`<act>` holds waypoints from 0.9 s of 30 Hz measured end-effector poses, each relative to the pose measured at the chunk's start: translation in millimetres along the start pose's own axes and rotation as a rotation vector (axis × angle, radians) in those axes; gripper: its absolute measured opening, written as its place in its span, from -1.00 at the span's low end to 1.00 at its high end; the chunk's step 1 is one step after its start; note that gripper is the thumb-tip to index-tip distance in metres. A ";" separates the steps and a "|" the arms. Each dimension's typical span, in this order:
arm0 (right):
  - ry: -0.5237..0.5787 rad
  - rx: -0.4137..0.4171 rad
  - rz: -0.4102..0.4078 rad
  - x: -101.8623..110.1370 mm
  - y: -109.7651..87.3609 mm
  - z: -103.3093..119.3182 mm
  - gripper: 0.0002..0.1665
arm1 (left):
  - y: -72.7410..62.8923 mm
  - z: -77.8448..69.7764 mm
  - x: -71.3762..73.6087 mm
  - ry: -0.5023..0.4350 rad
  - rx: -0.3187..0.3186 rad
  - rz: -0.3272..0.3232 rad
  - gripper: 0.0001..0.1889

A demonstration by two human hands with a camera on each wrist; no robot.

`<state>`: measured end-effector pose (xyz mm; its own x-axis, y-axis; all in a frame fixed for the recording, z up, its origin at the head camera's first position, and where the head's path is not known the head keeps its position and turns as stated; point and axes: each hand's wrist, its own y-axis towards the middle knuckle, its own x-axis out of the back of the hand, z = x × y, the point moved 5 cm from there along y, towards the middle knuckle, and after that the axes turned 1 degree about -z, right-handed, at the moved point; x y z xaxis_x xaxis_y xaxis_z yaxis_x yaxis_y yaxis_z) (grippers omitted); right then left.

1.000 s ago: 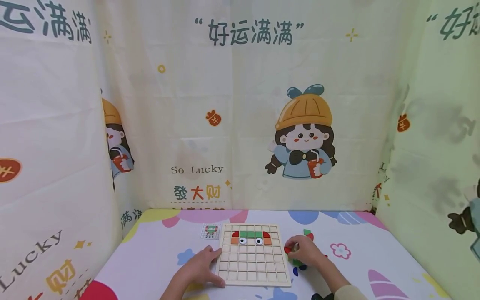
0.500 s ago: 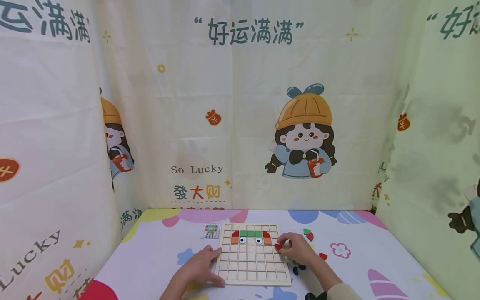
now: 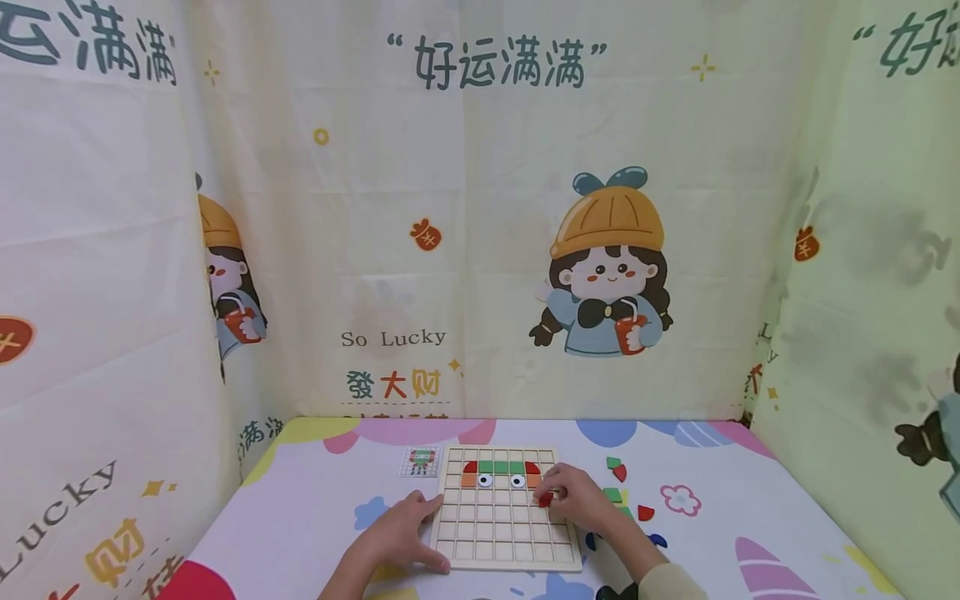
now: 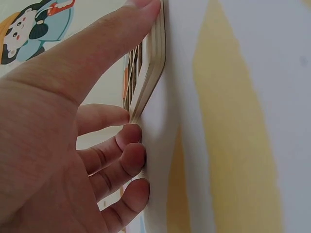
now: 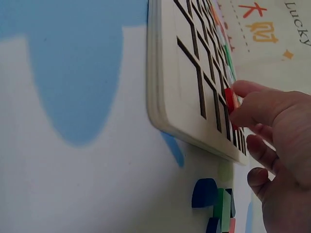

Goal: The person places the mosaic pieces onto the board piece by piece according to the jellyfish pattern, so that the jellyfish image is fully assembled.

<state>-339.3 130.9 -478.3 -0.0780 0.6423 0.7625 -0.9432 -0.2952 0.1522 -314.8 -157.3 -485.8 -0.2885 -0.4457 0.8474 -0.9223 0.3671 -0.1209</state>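
Note:
My right hand [image 3: 581, 500] pinches a red wooden piece [image 5: 230, 101] between thumb and forefinger, low over the right part of the gridded wooden board [image 3: 495, 532]. The piece's outline is partly covered by the fingers. On the board, a green strip [image 3: 502, 468] runs between two red corner pieces, above orange squares and two round eye pieces [image 3: 486, 481]. At the board's left side rests my left hand [image 3: 401, 533], its thumb [image 4: 97, 48] on the front edge near the corner and its other fingers along the left edge.
A small pattern card [image 3: 420, 462] lies beyond the board's left corner. Right of the board are loose pieces: green ones [image 3: 612, 496], a red quarter-round [image 3: 646, 513] and dark blue ones [image 5: 204, 193]. Printed cloth walls [image 3: 480, 250] surround the patterned table.
My right hand has carried the red piece leftward from the loose pieces to over the board, uncovering green and blue pieces behind it. The left hand stays in place.

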 end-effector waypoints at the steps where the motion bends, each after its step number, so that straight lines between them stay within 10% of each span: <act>1: 0.002 -0.002 -0.006 0.4 -0.1 0.0 -0.66 | -0.1 -0.1 0.3 -0.006 0.002 0.001 0.07; 11: 0.008 -0.134 -0.085 4.4 -1.2 -12.0 -0.92 | -1.6 -2.0 2.4 0.002 0.001 -0.001 0.06; 27: -0.009 -0.062 -0.041 -10.2 12.6 2.5 -0.87 | -1.7 -1.2 2.0 -0.022 0.011 0.011 0.06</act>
<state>-349.6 118.9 -482.6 -0.0359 0.6469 0.7617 -0.9639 -0.2237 0.1445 -313.6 -157.9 -483.3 -0.3040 -0.4594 0.8346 -0.9217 0.3635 -0.1356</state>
